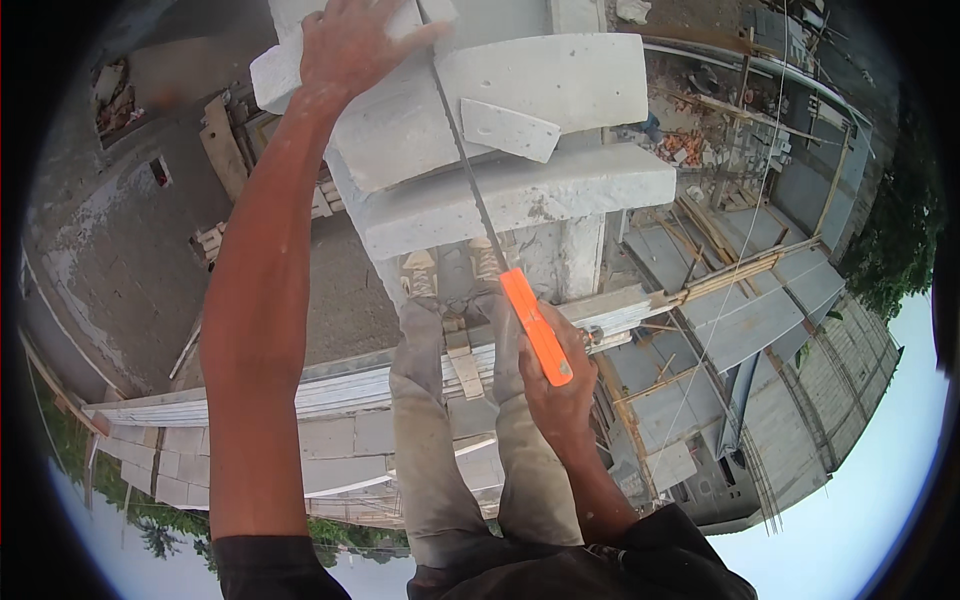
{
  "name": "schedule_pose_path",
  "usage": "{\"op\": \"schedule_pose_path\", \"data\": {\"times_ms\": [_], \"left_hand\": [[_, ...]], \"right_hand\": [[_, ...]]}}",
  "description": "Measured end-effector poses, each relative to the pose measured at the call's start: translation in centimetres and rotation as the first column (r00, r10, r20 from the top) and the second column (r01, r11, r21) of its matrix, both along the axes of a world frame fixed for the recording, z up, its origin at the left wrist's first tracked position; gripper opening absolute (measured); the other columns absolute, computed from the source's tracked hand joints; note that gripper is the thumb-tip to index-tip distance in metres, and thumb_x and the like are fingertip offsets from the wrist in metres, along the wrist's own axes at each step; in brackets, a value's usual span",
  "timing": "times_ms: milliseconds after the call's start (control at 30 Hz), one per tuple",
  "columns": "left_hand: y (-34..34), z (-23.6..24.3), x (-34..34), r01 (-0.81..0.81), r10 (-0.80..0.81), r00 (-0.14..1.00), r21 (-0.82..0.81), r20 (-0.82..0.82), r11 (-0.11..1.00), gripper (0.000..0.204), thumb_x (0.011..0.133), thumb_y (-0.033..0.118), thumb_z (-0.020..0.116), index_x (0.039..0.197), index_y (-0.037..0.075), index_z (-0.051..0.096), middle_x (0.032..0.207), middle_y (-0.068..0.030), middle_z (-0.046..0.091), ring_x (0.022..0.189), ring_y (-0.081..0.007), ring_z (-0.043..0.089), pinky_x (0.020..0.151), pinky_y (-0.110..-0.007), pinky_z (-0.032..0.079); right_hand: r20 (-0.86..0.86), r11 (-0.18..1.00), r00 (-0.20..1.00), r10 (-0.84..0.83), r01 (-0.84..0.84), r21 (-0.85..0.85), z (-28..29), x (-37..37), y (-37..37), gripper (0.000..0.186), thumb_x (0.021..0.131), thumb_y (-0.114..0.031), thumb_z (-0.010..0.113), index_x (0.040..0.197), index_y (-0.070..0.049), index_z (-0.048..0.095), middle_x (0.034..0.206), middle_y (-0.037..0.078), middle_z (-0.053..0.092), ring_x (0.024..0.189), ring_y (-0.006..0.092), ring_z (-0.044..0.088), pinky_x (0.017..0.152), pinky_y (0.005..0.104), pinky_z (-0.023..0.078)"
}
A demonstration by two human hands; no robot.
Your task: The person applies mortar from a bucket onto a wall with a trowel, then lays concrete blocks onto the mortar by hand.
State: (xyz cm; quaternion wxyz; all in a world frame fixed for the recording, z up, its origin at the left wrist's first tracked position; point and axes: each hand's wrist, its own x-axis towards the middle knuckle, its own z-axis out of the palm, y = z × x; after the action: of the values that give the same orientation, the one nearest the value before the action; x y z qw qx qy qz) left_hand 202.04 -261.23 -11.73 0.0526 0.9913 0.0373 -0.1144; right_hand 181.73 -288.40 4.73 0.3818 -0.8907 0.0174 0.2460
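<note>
My left hand (355, 45) rests spread on a white block (285, 75) at the top, thumb beside a saw blade (465, 155). My right hand (560, 390) grips the saw's orange handle (535, 325). The long toothed blade runs up across stacked white blocks, including a wide upper piece (550, 75) and a long lower piece (590, 185). A small thin white slab (510, 130) lies tilted on them, right of the blade.
My shoes (420, 270) stand below the blocks near a ledge with long pale boards (350, 385). Around are a grey plastered wall (110, 270), wooden planks (225, 150), bamboo scaffolding with sheet panels (750, 320), rubble (685, 145), a hanging wire and trees (890, 230).
</note>
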Motion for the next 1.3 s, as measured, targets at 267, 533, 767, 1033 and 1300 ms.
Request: {"op": "schedule_pose_path", "data": {"times_ms": [267, 533, 767, 1033, 1300], "left_hand": [[-2.1, 1.2, -0.1, -0.009, 0.019, 0.995, -0.091, 0.101, 0.996, 0.070, 0.081, 0.057, 0.065, 0.131, 0.007, 0.057, 0.129, -0.0179, 0.056, 0.123, -0.0333, 0.049, 0.105, -0.049, 0.035], [-1.3, 1.6, -1.6, -0.030, 0.028, 1.000, -0.120, -0.013, 0.992, 0.076, 0.079, 0.061, 0.066, 0.139, 0.017, 0.051, 0.135, -0.0154, 0.052, 0.128, -0.0351, 0.044, 0.110, -0.052, 0.030], [-0.6, -0.4, -5.3, 0.160, -0.145, 0.982, -0.126, 0.121, 0.979, 0.094, 0.068, 0.046, 0.081, 0.146, 0.017, 0.038, 0.131, -0.0081, 0.052, 0.120, -0.0284, 0.049, 0.101, -0.048, 0.032], [-3.9, -0.3, -5.7, 0.129, -0.116, 0.981, -0.073, 0.158, 0.989, 0.087, 0.068, 0.034, 0.082, 0.142, 0.019, 0.040, 0.129, -0.0051, 0.051, 0.120, -0.0263, 0.047, 0.102, -0.047, 0.030], [-2.6, 1.2, -6.0, 0.123, -0.114, 0.985, -0.060, 0.128, 0.991, 0.087, 0.067, 0.036, 0.083, 0.141, 0.019, 0.042, 0.129, -0.0056, 0.051, 0.120, -0.0263, 0.047, 0.103, -0.045, 0.030]], "right_hand": [[-0.260, 0.996, 0.964, -0.062, 0.044, -0.074, -7.5, 13.7, 5.2, 0.035, 0.093, -0.017, 0.062, 0.125, -0.005, 0.056, 0.114, 0.019, 0.065, 0.091, 0.0358, 0.069, 0.077, 0.0412, 0.056], [-0.005, 0.982, 0.987, -0.158, 0.156, -0.104, 2.1, -0.1, -4.3, 0.037, 0.090, -0.007, 0.065, 0.125, -0.001, 0.057, 0.119, 0.017, 0.065, 0.106, 0.0278, 0.066, 0.087, 0.0363, 0.053], [-0.062, 0.995, 0.994, -0.090, 0.092, 0.027, 2.0, 0.5, -3.3, 0.042, 0.087, -0.011, 0.070, 0.126, -0.004, 0.055, 0.119, 0.016, 0.065, 0.091, 0.0259, 0.071, 0.077, 0.0345, 0.056], [-0.302, 0.999, 0.953, -0.029, 0.018, -0.039, -10.8, 8.4, -0.9, 0.044, 0.085, -0.010, 0.071, 0.127, -0.010, 0.057, 0.115, 0.020, 0.065, 0.087, 0.0356, 0.069, 0.078, 0.0385, 0.057], [0.079, 0.946, 0.983, -0.165, 0.135, 0.295, -5.9, 1.4, -1.3, 0.043, 0.088, -0.024, 0.068, 0.128, -0.013, 0.057, 0.093, 0.018, 0.070, 0.078, 0.0369, 0.067, 0.070, 0.0423, 0.055]]}}
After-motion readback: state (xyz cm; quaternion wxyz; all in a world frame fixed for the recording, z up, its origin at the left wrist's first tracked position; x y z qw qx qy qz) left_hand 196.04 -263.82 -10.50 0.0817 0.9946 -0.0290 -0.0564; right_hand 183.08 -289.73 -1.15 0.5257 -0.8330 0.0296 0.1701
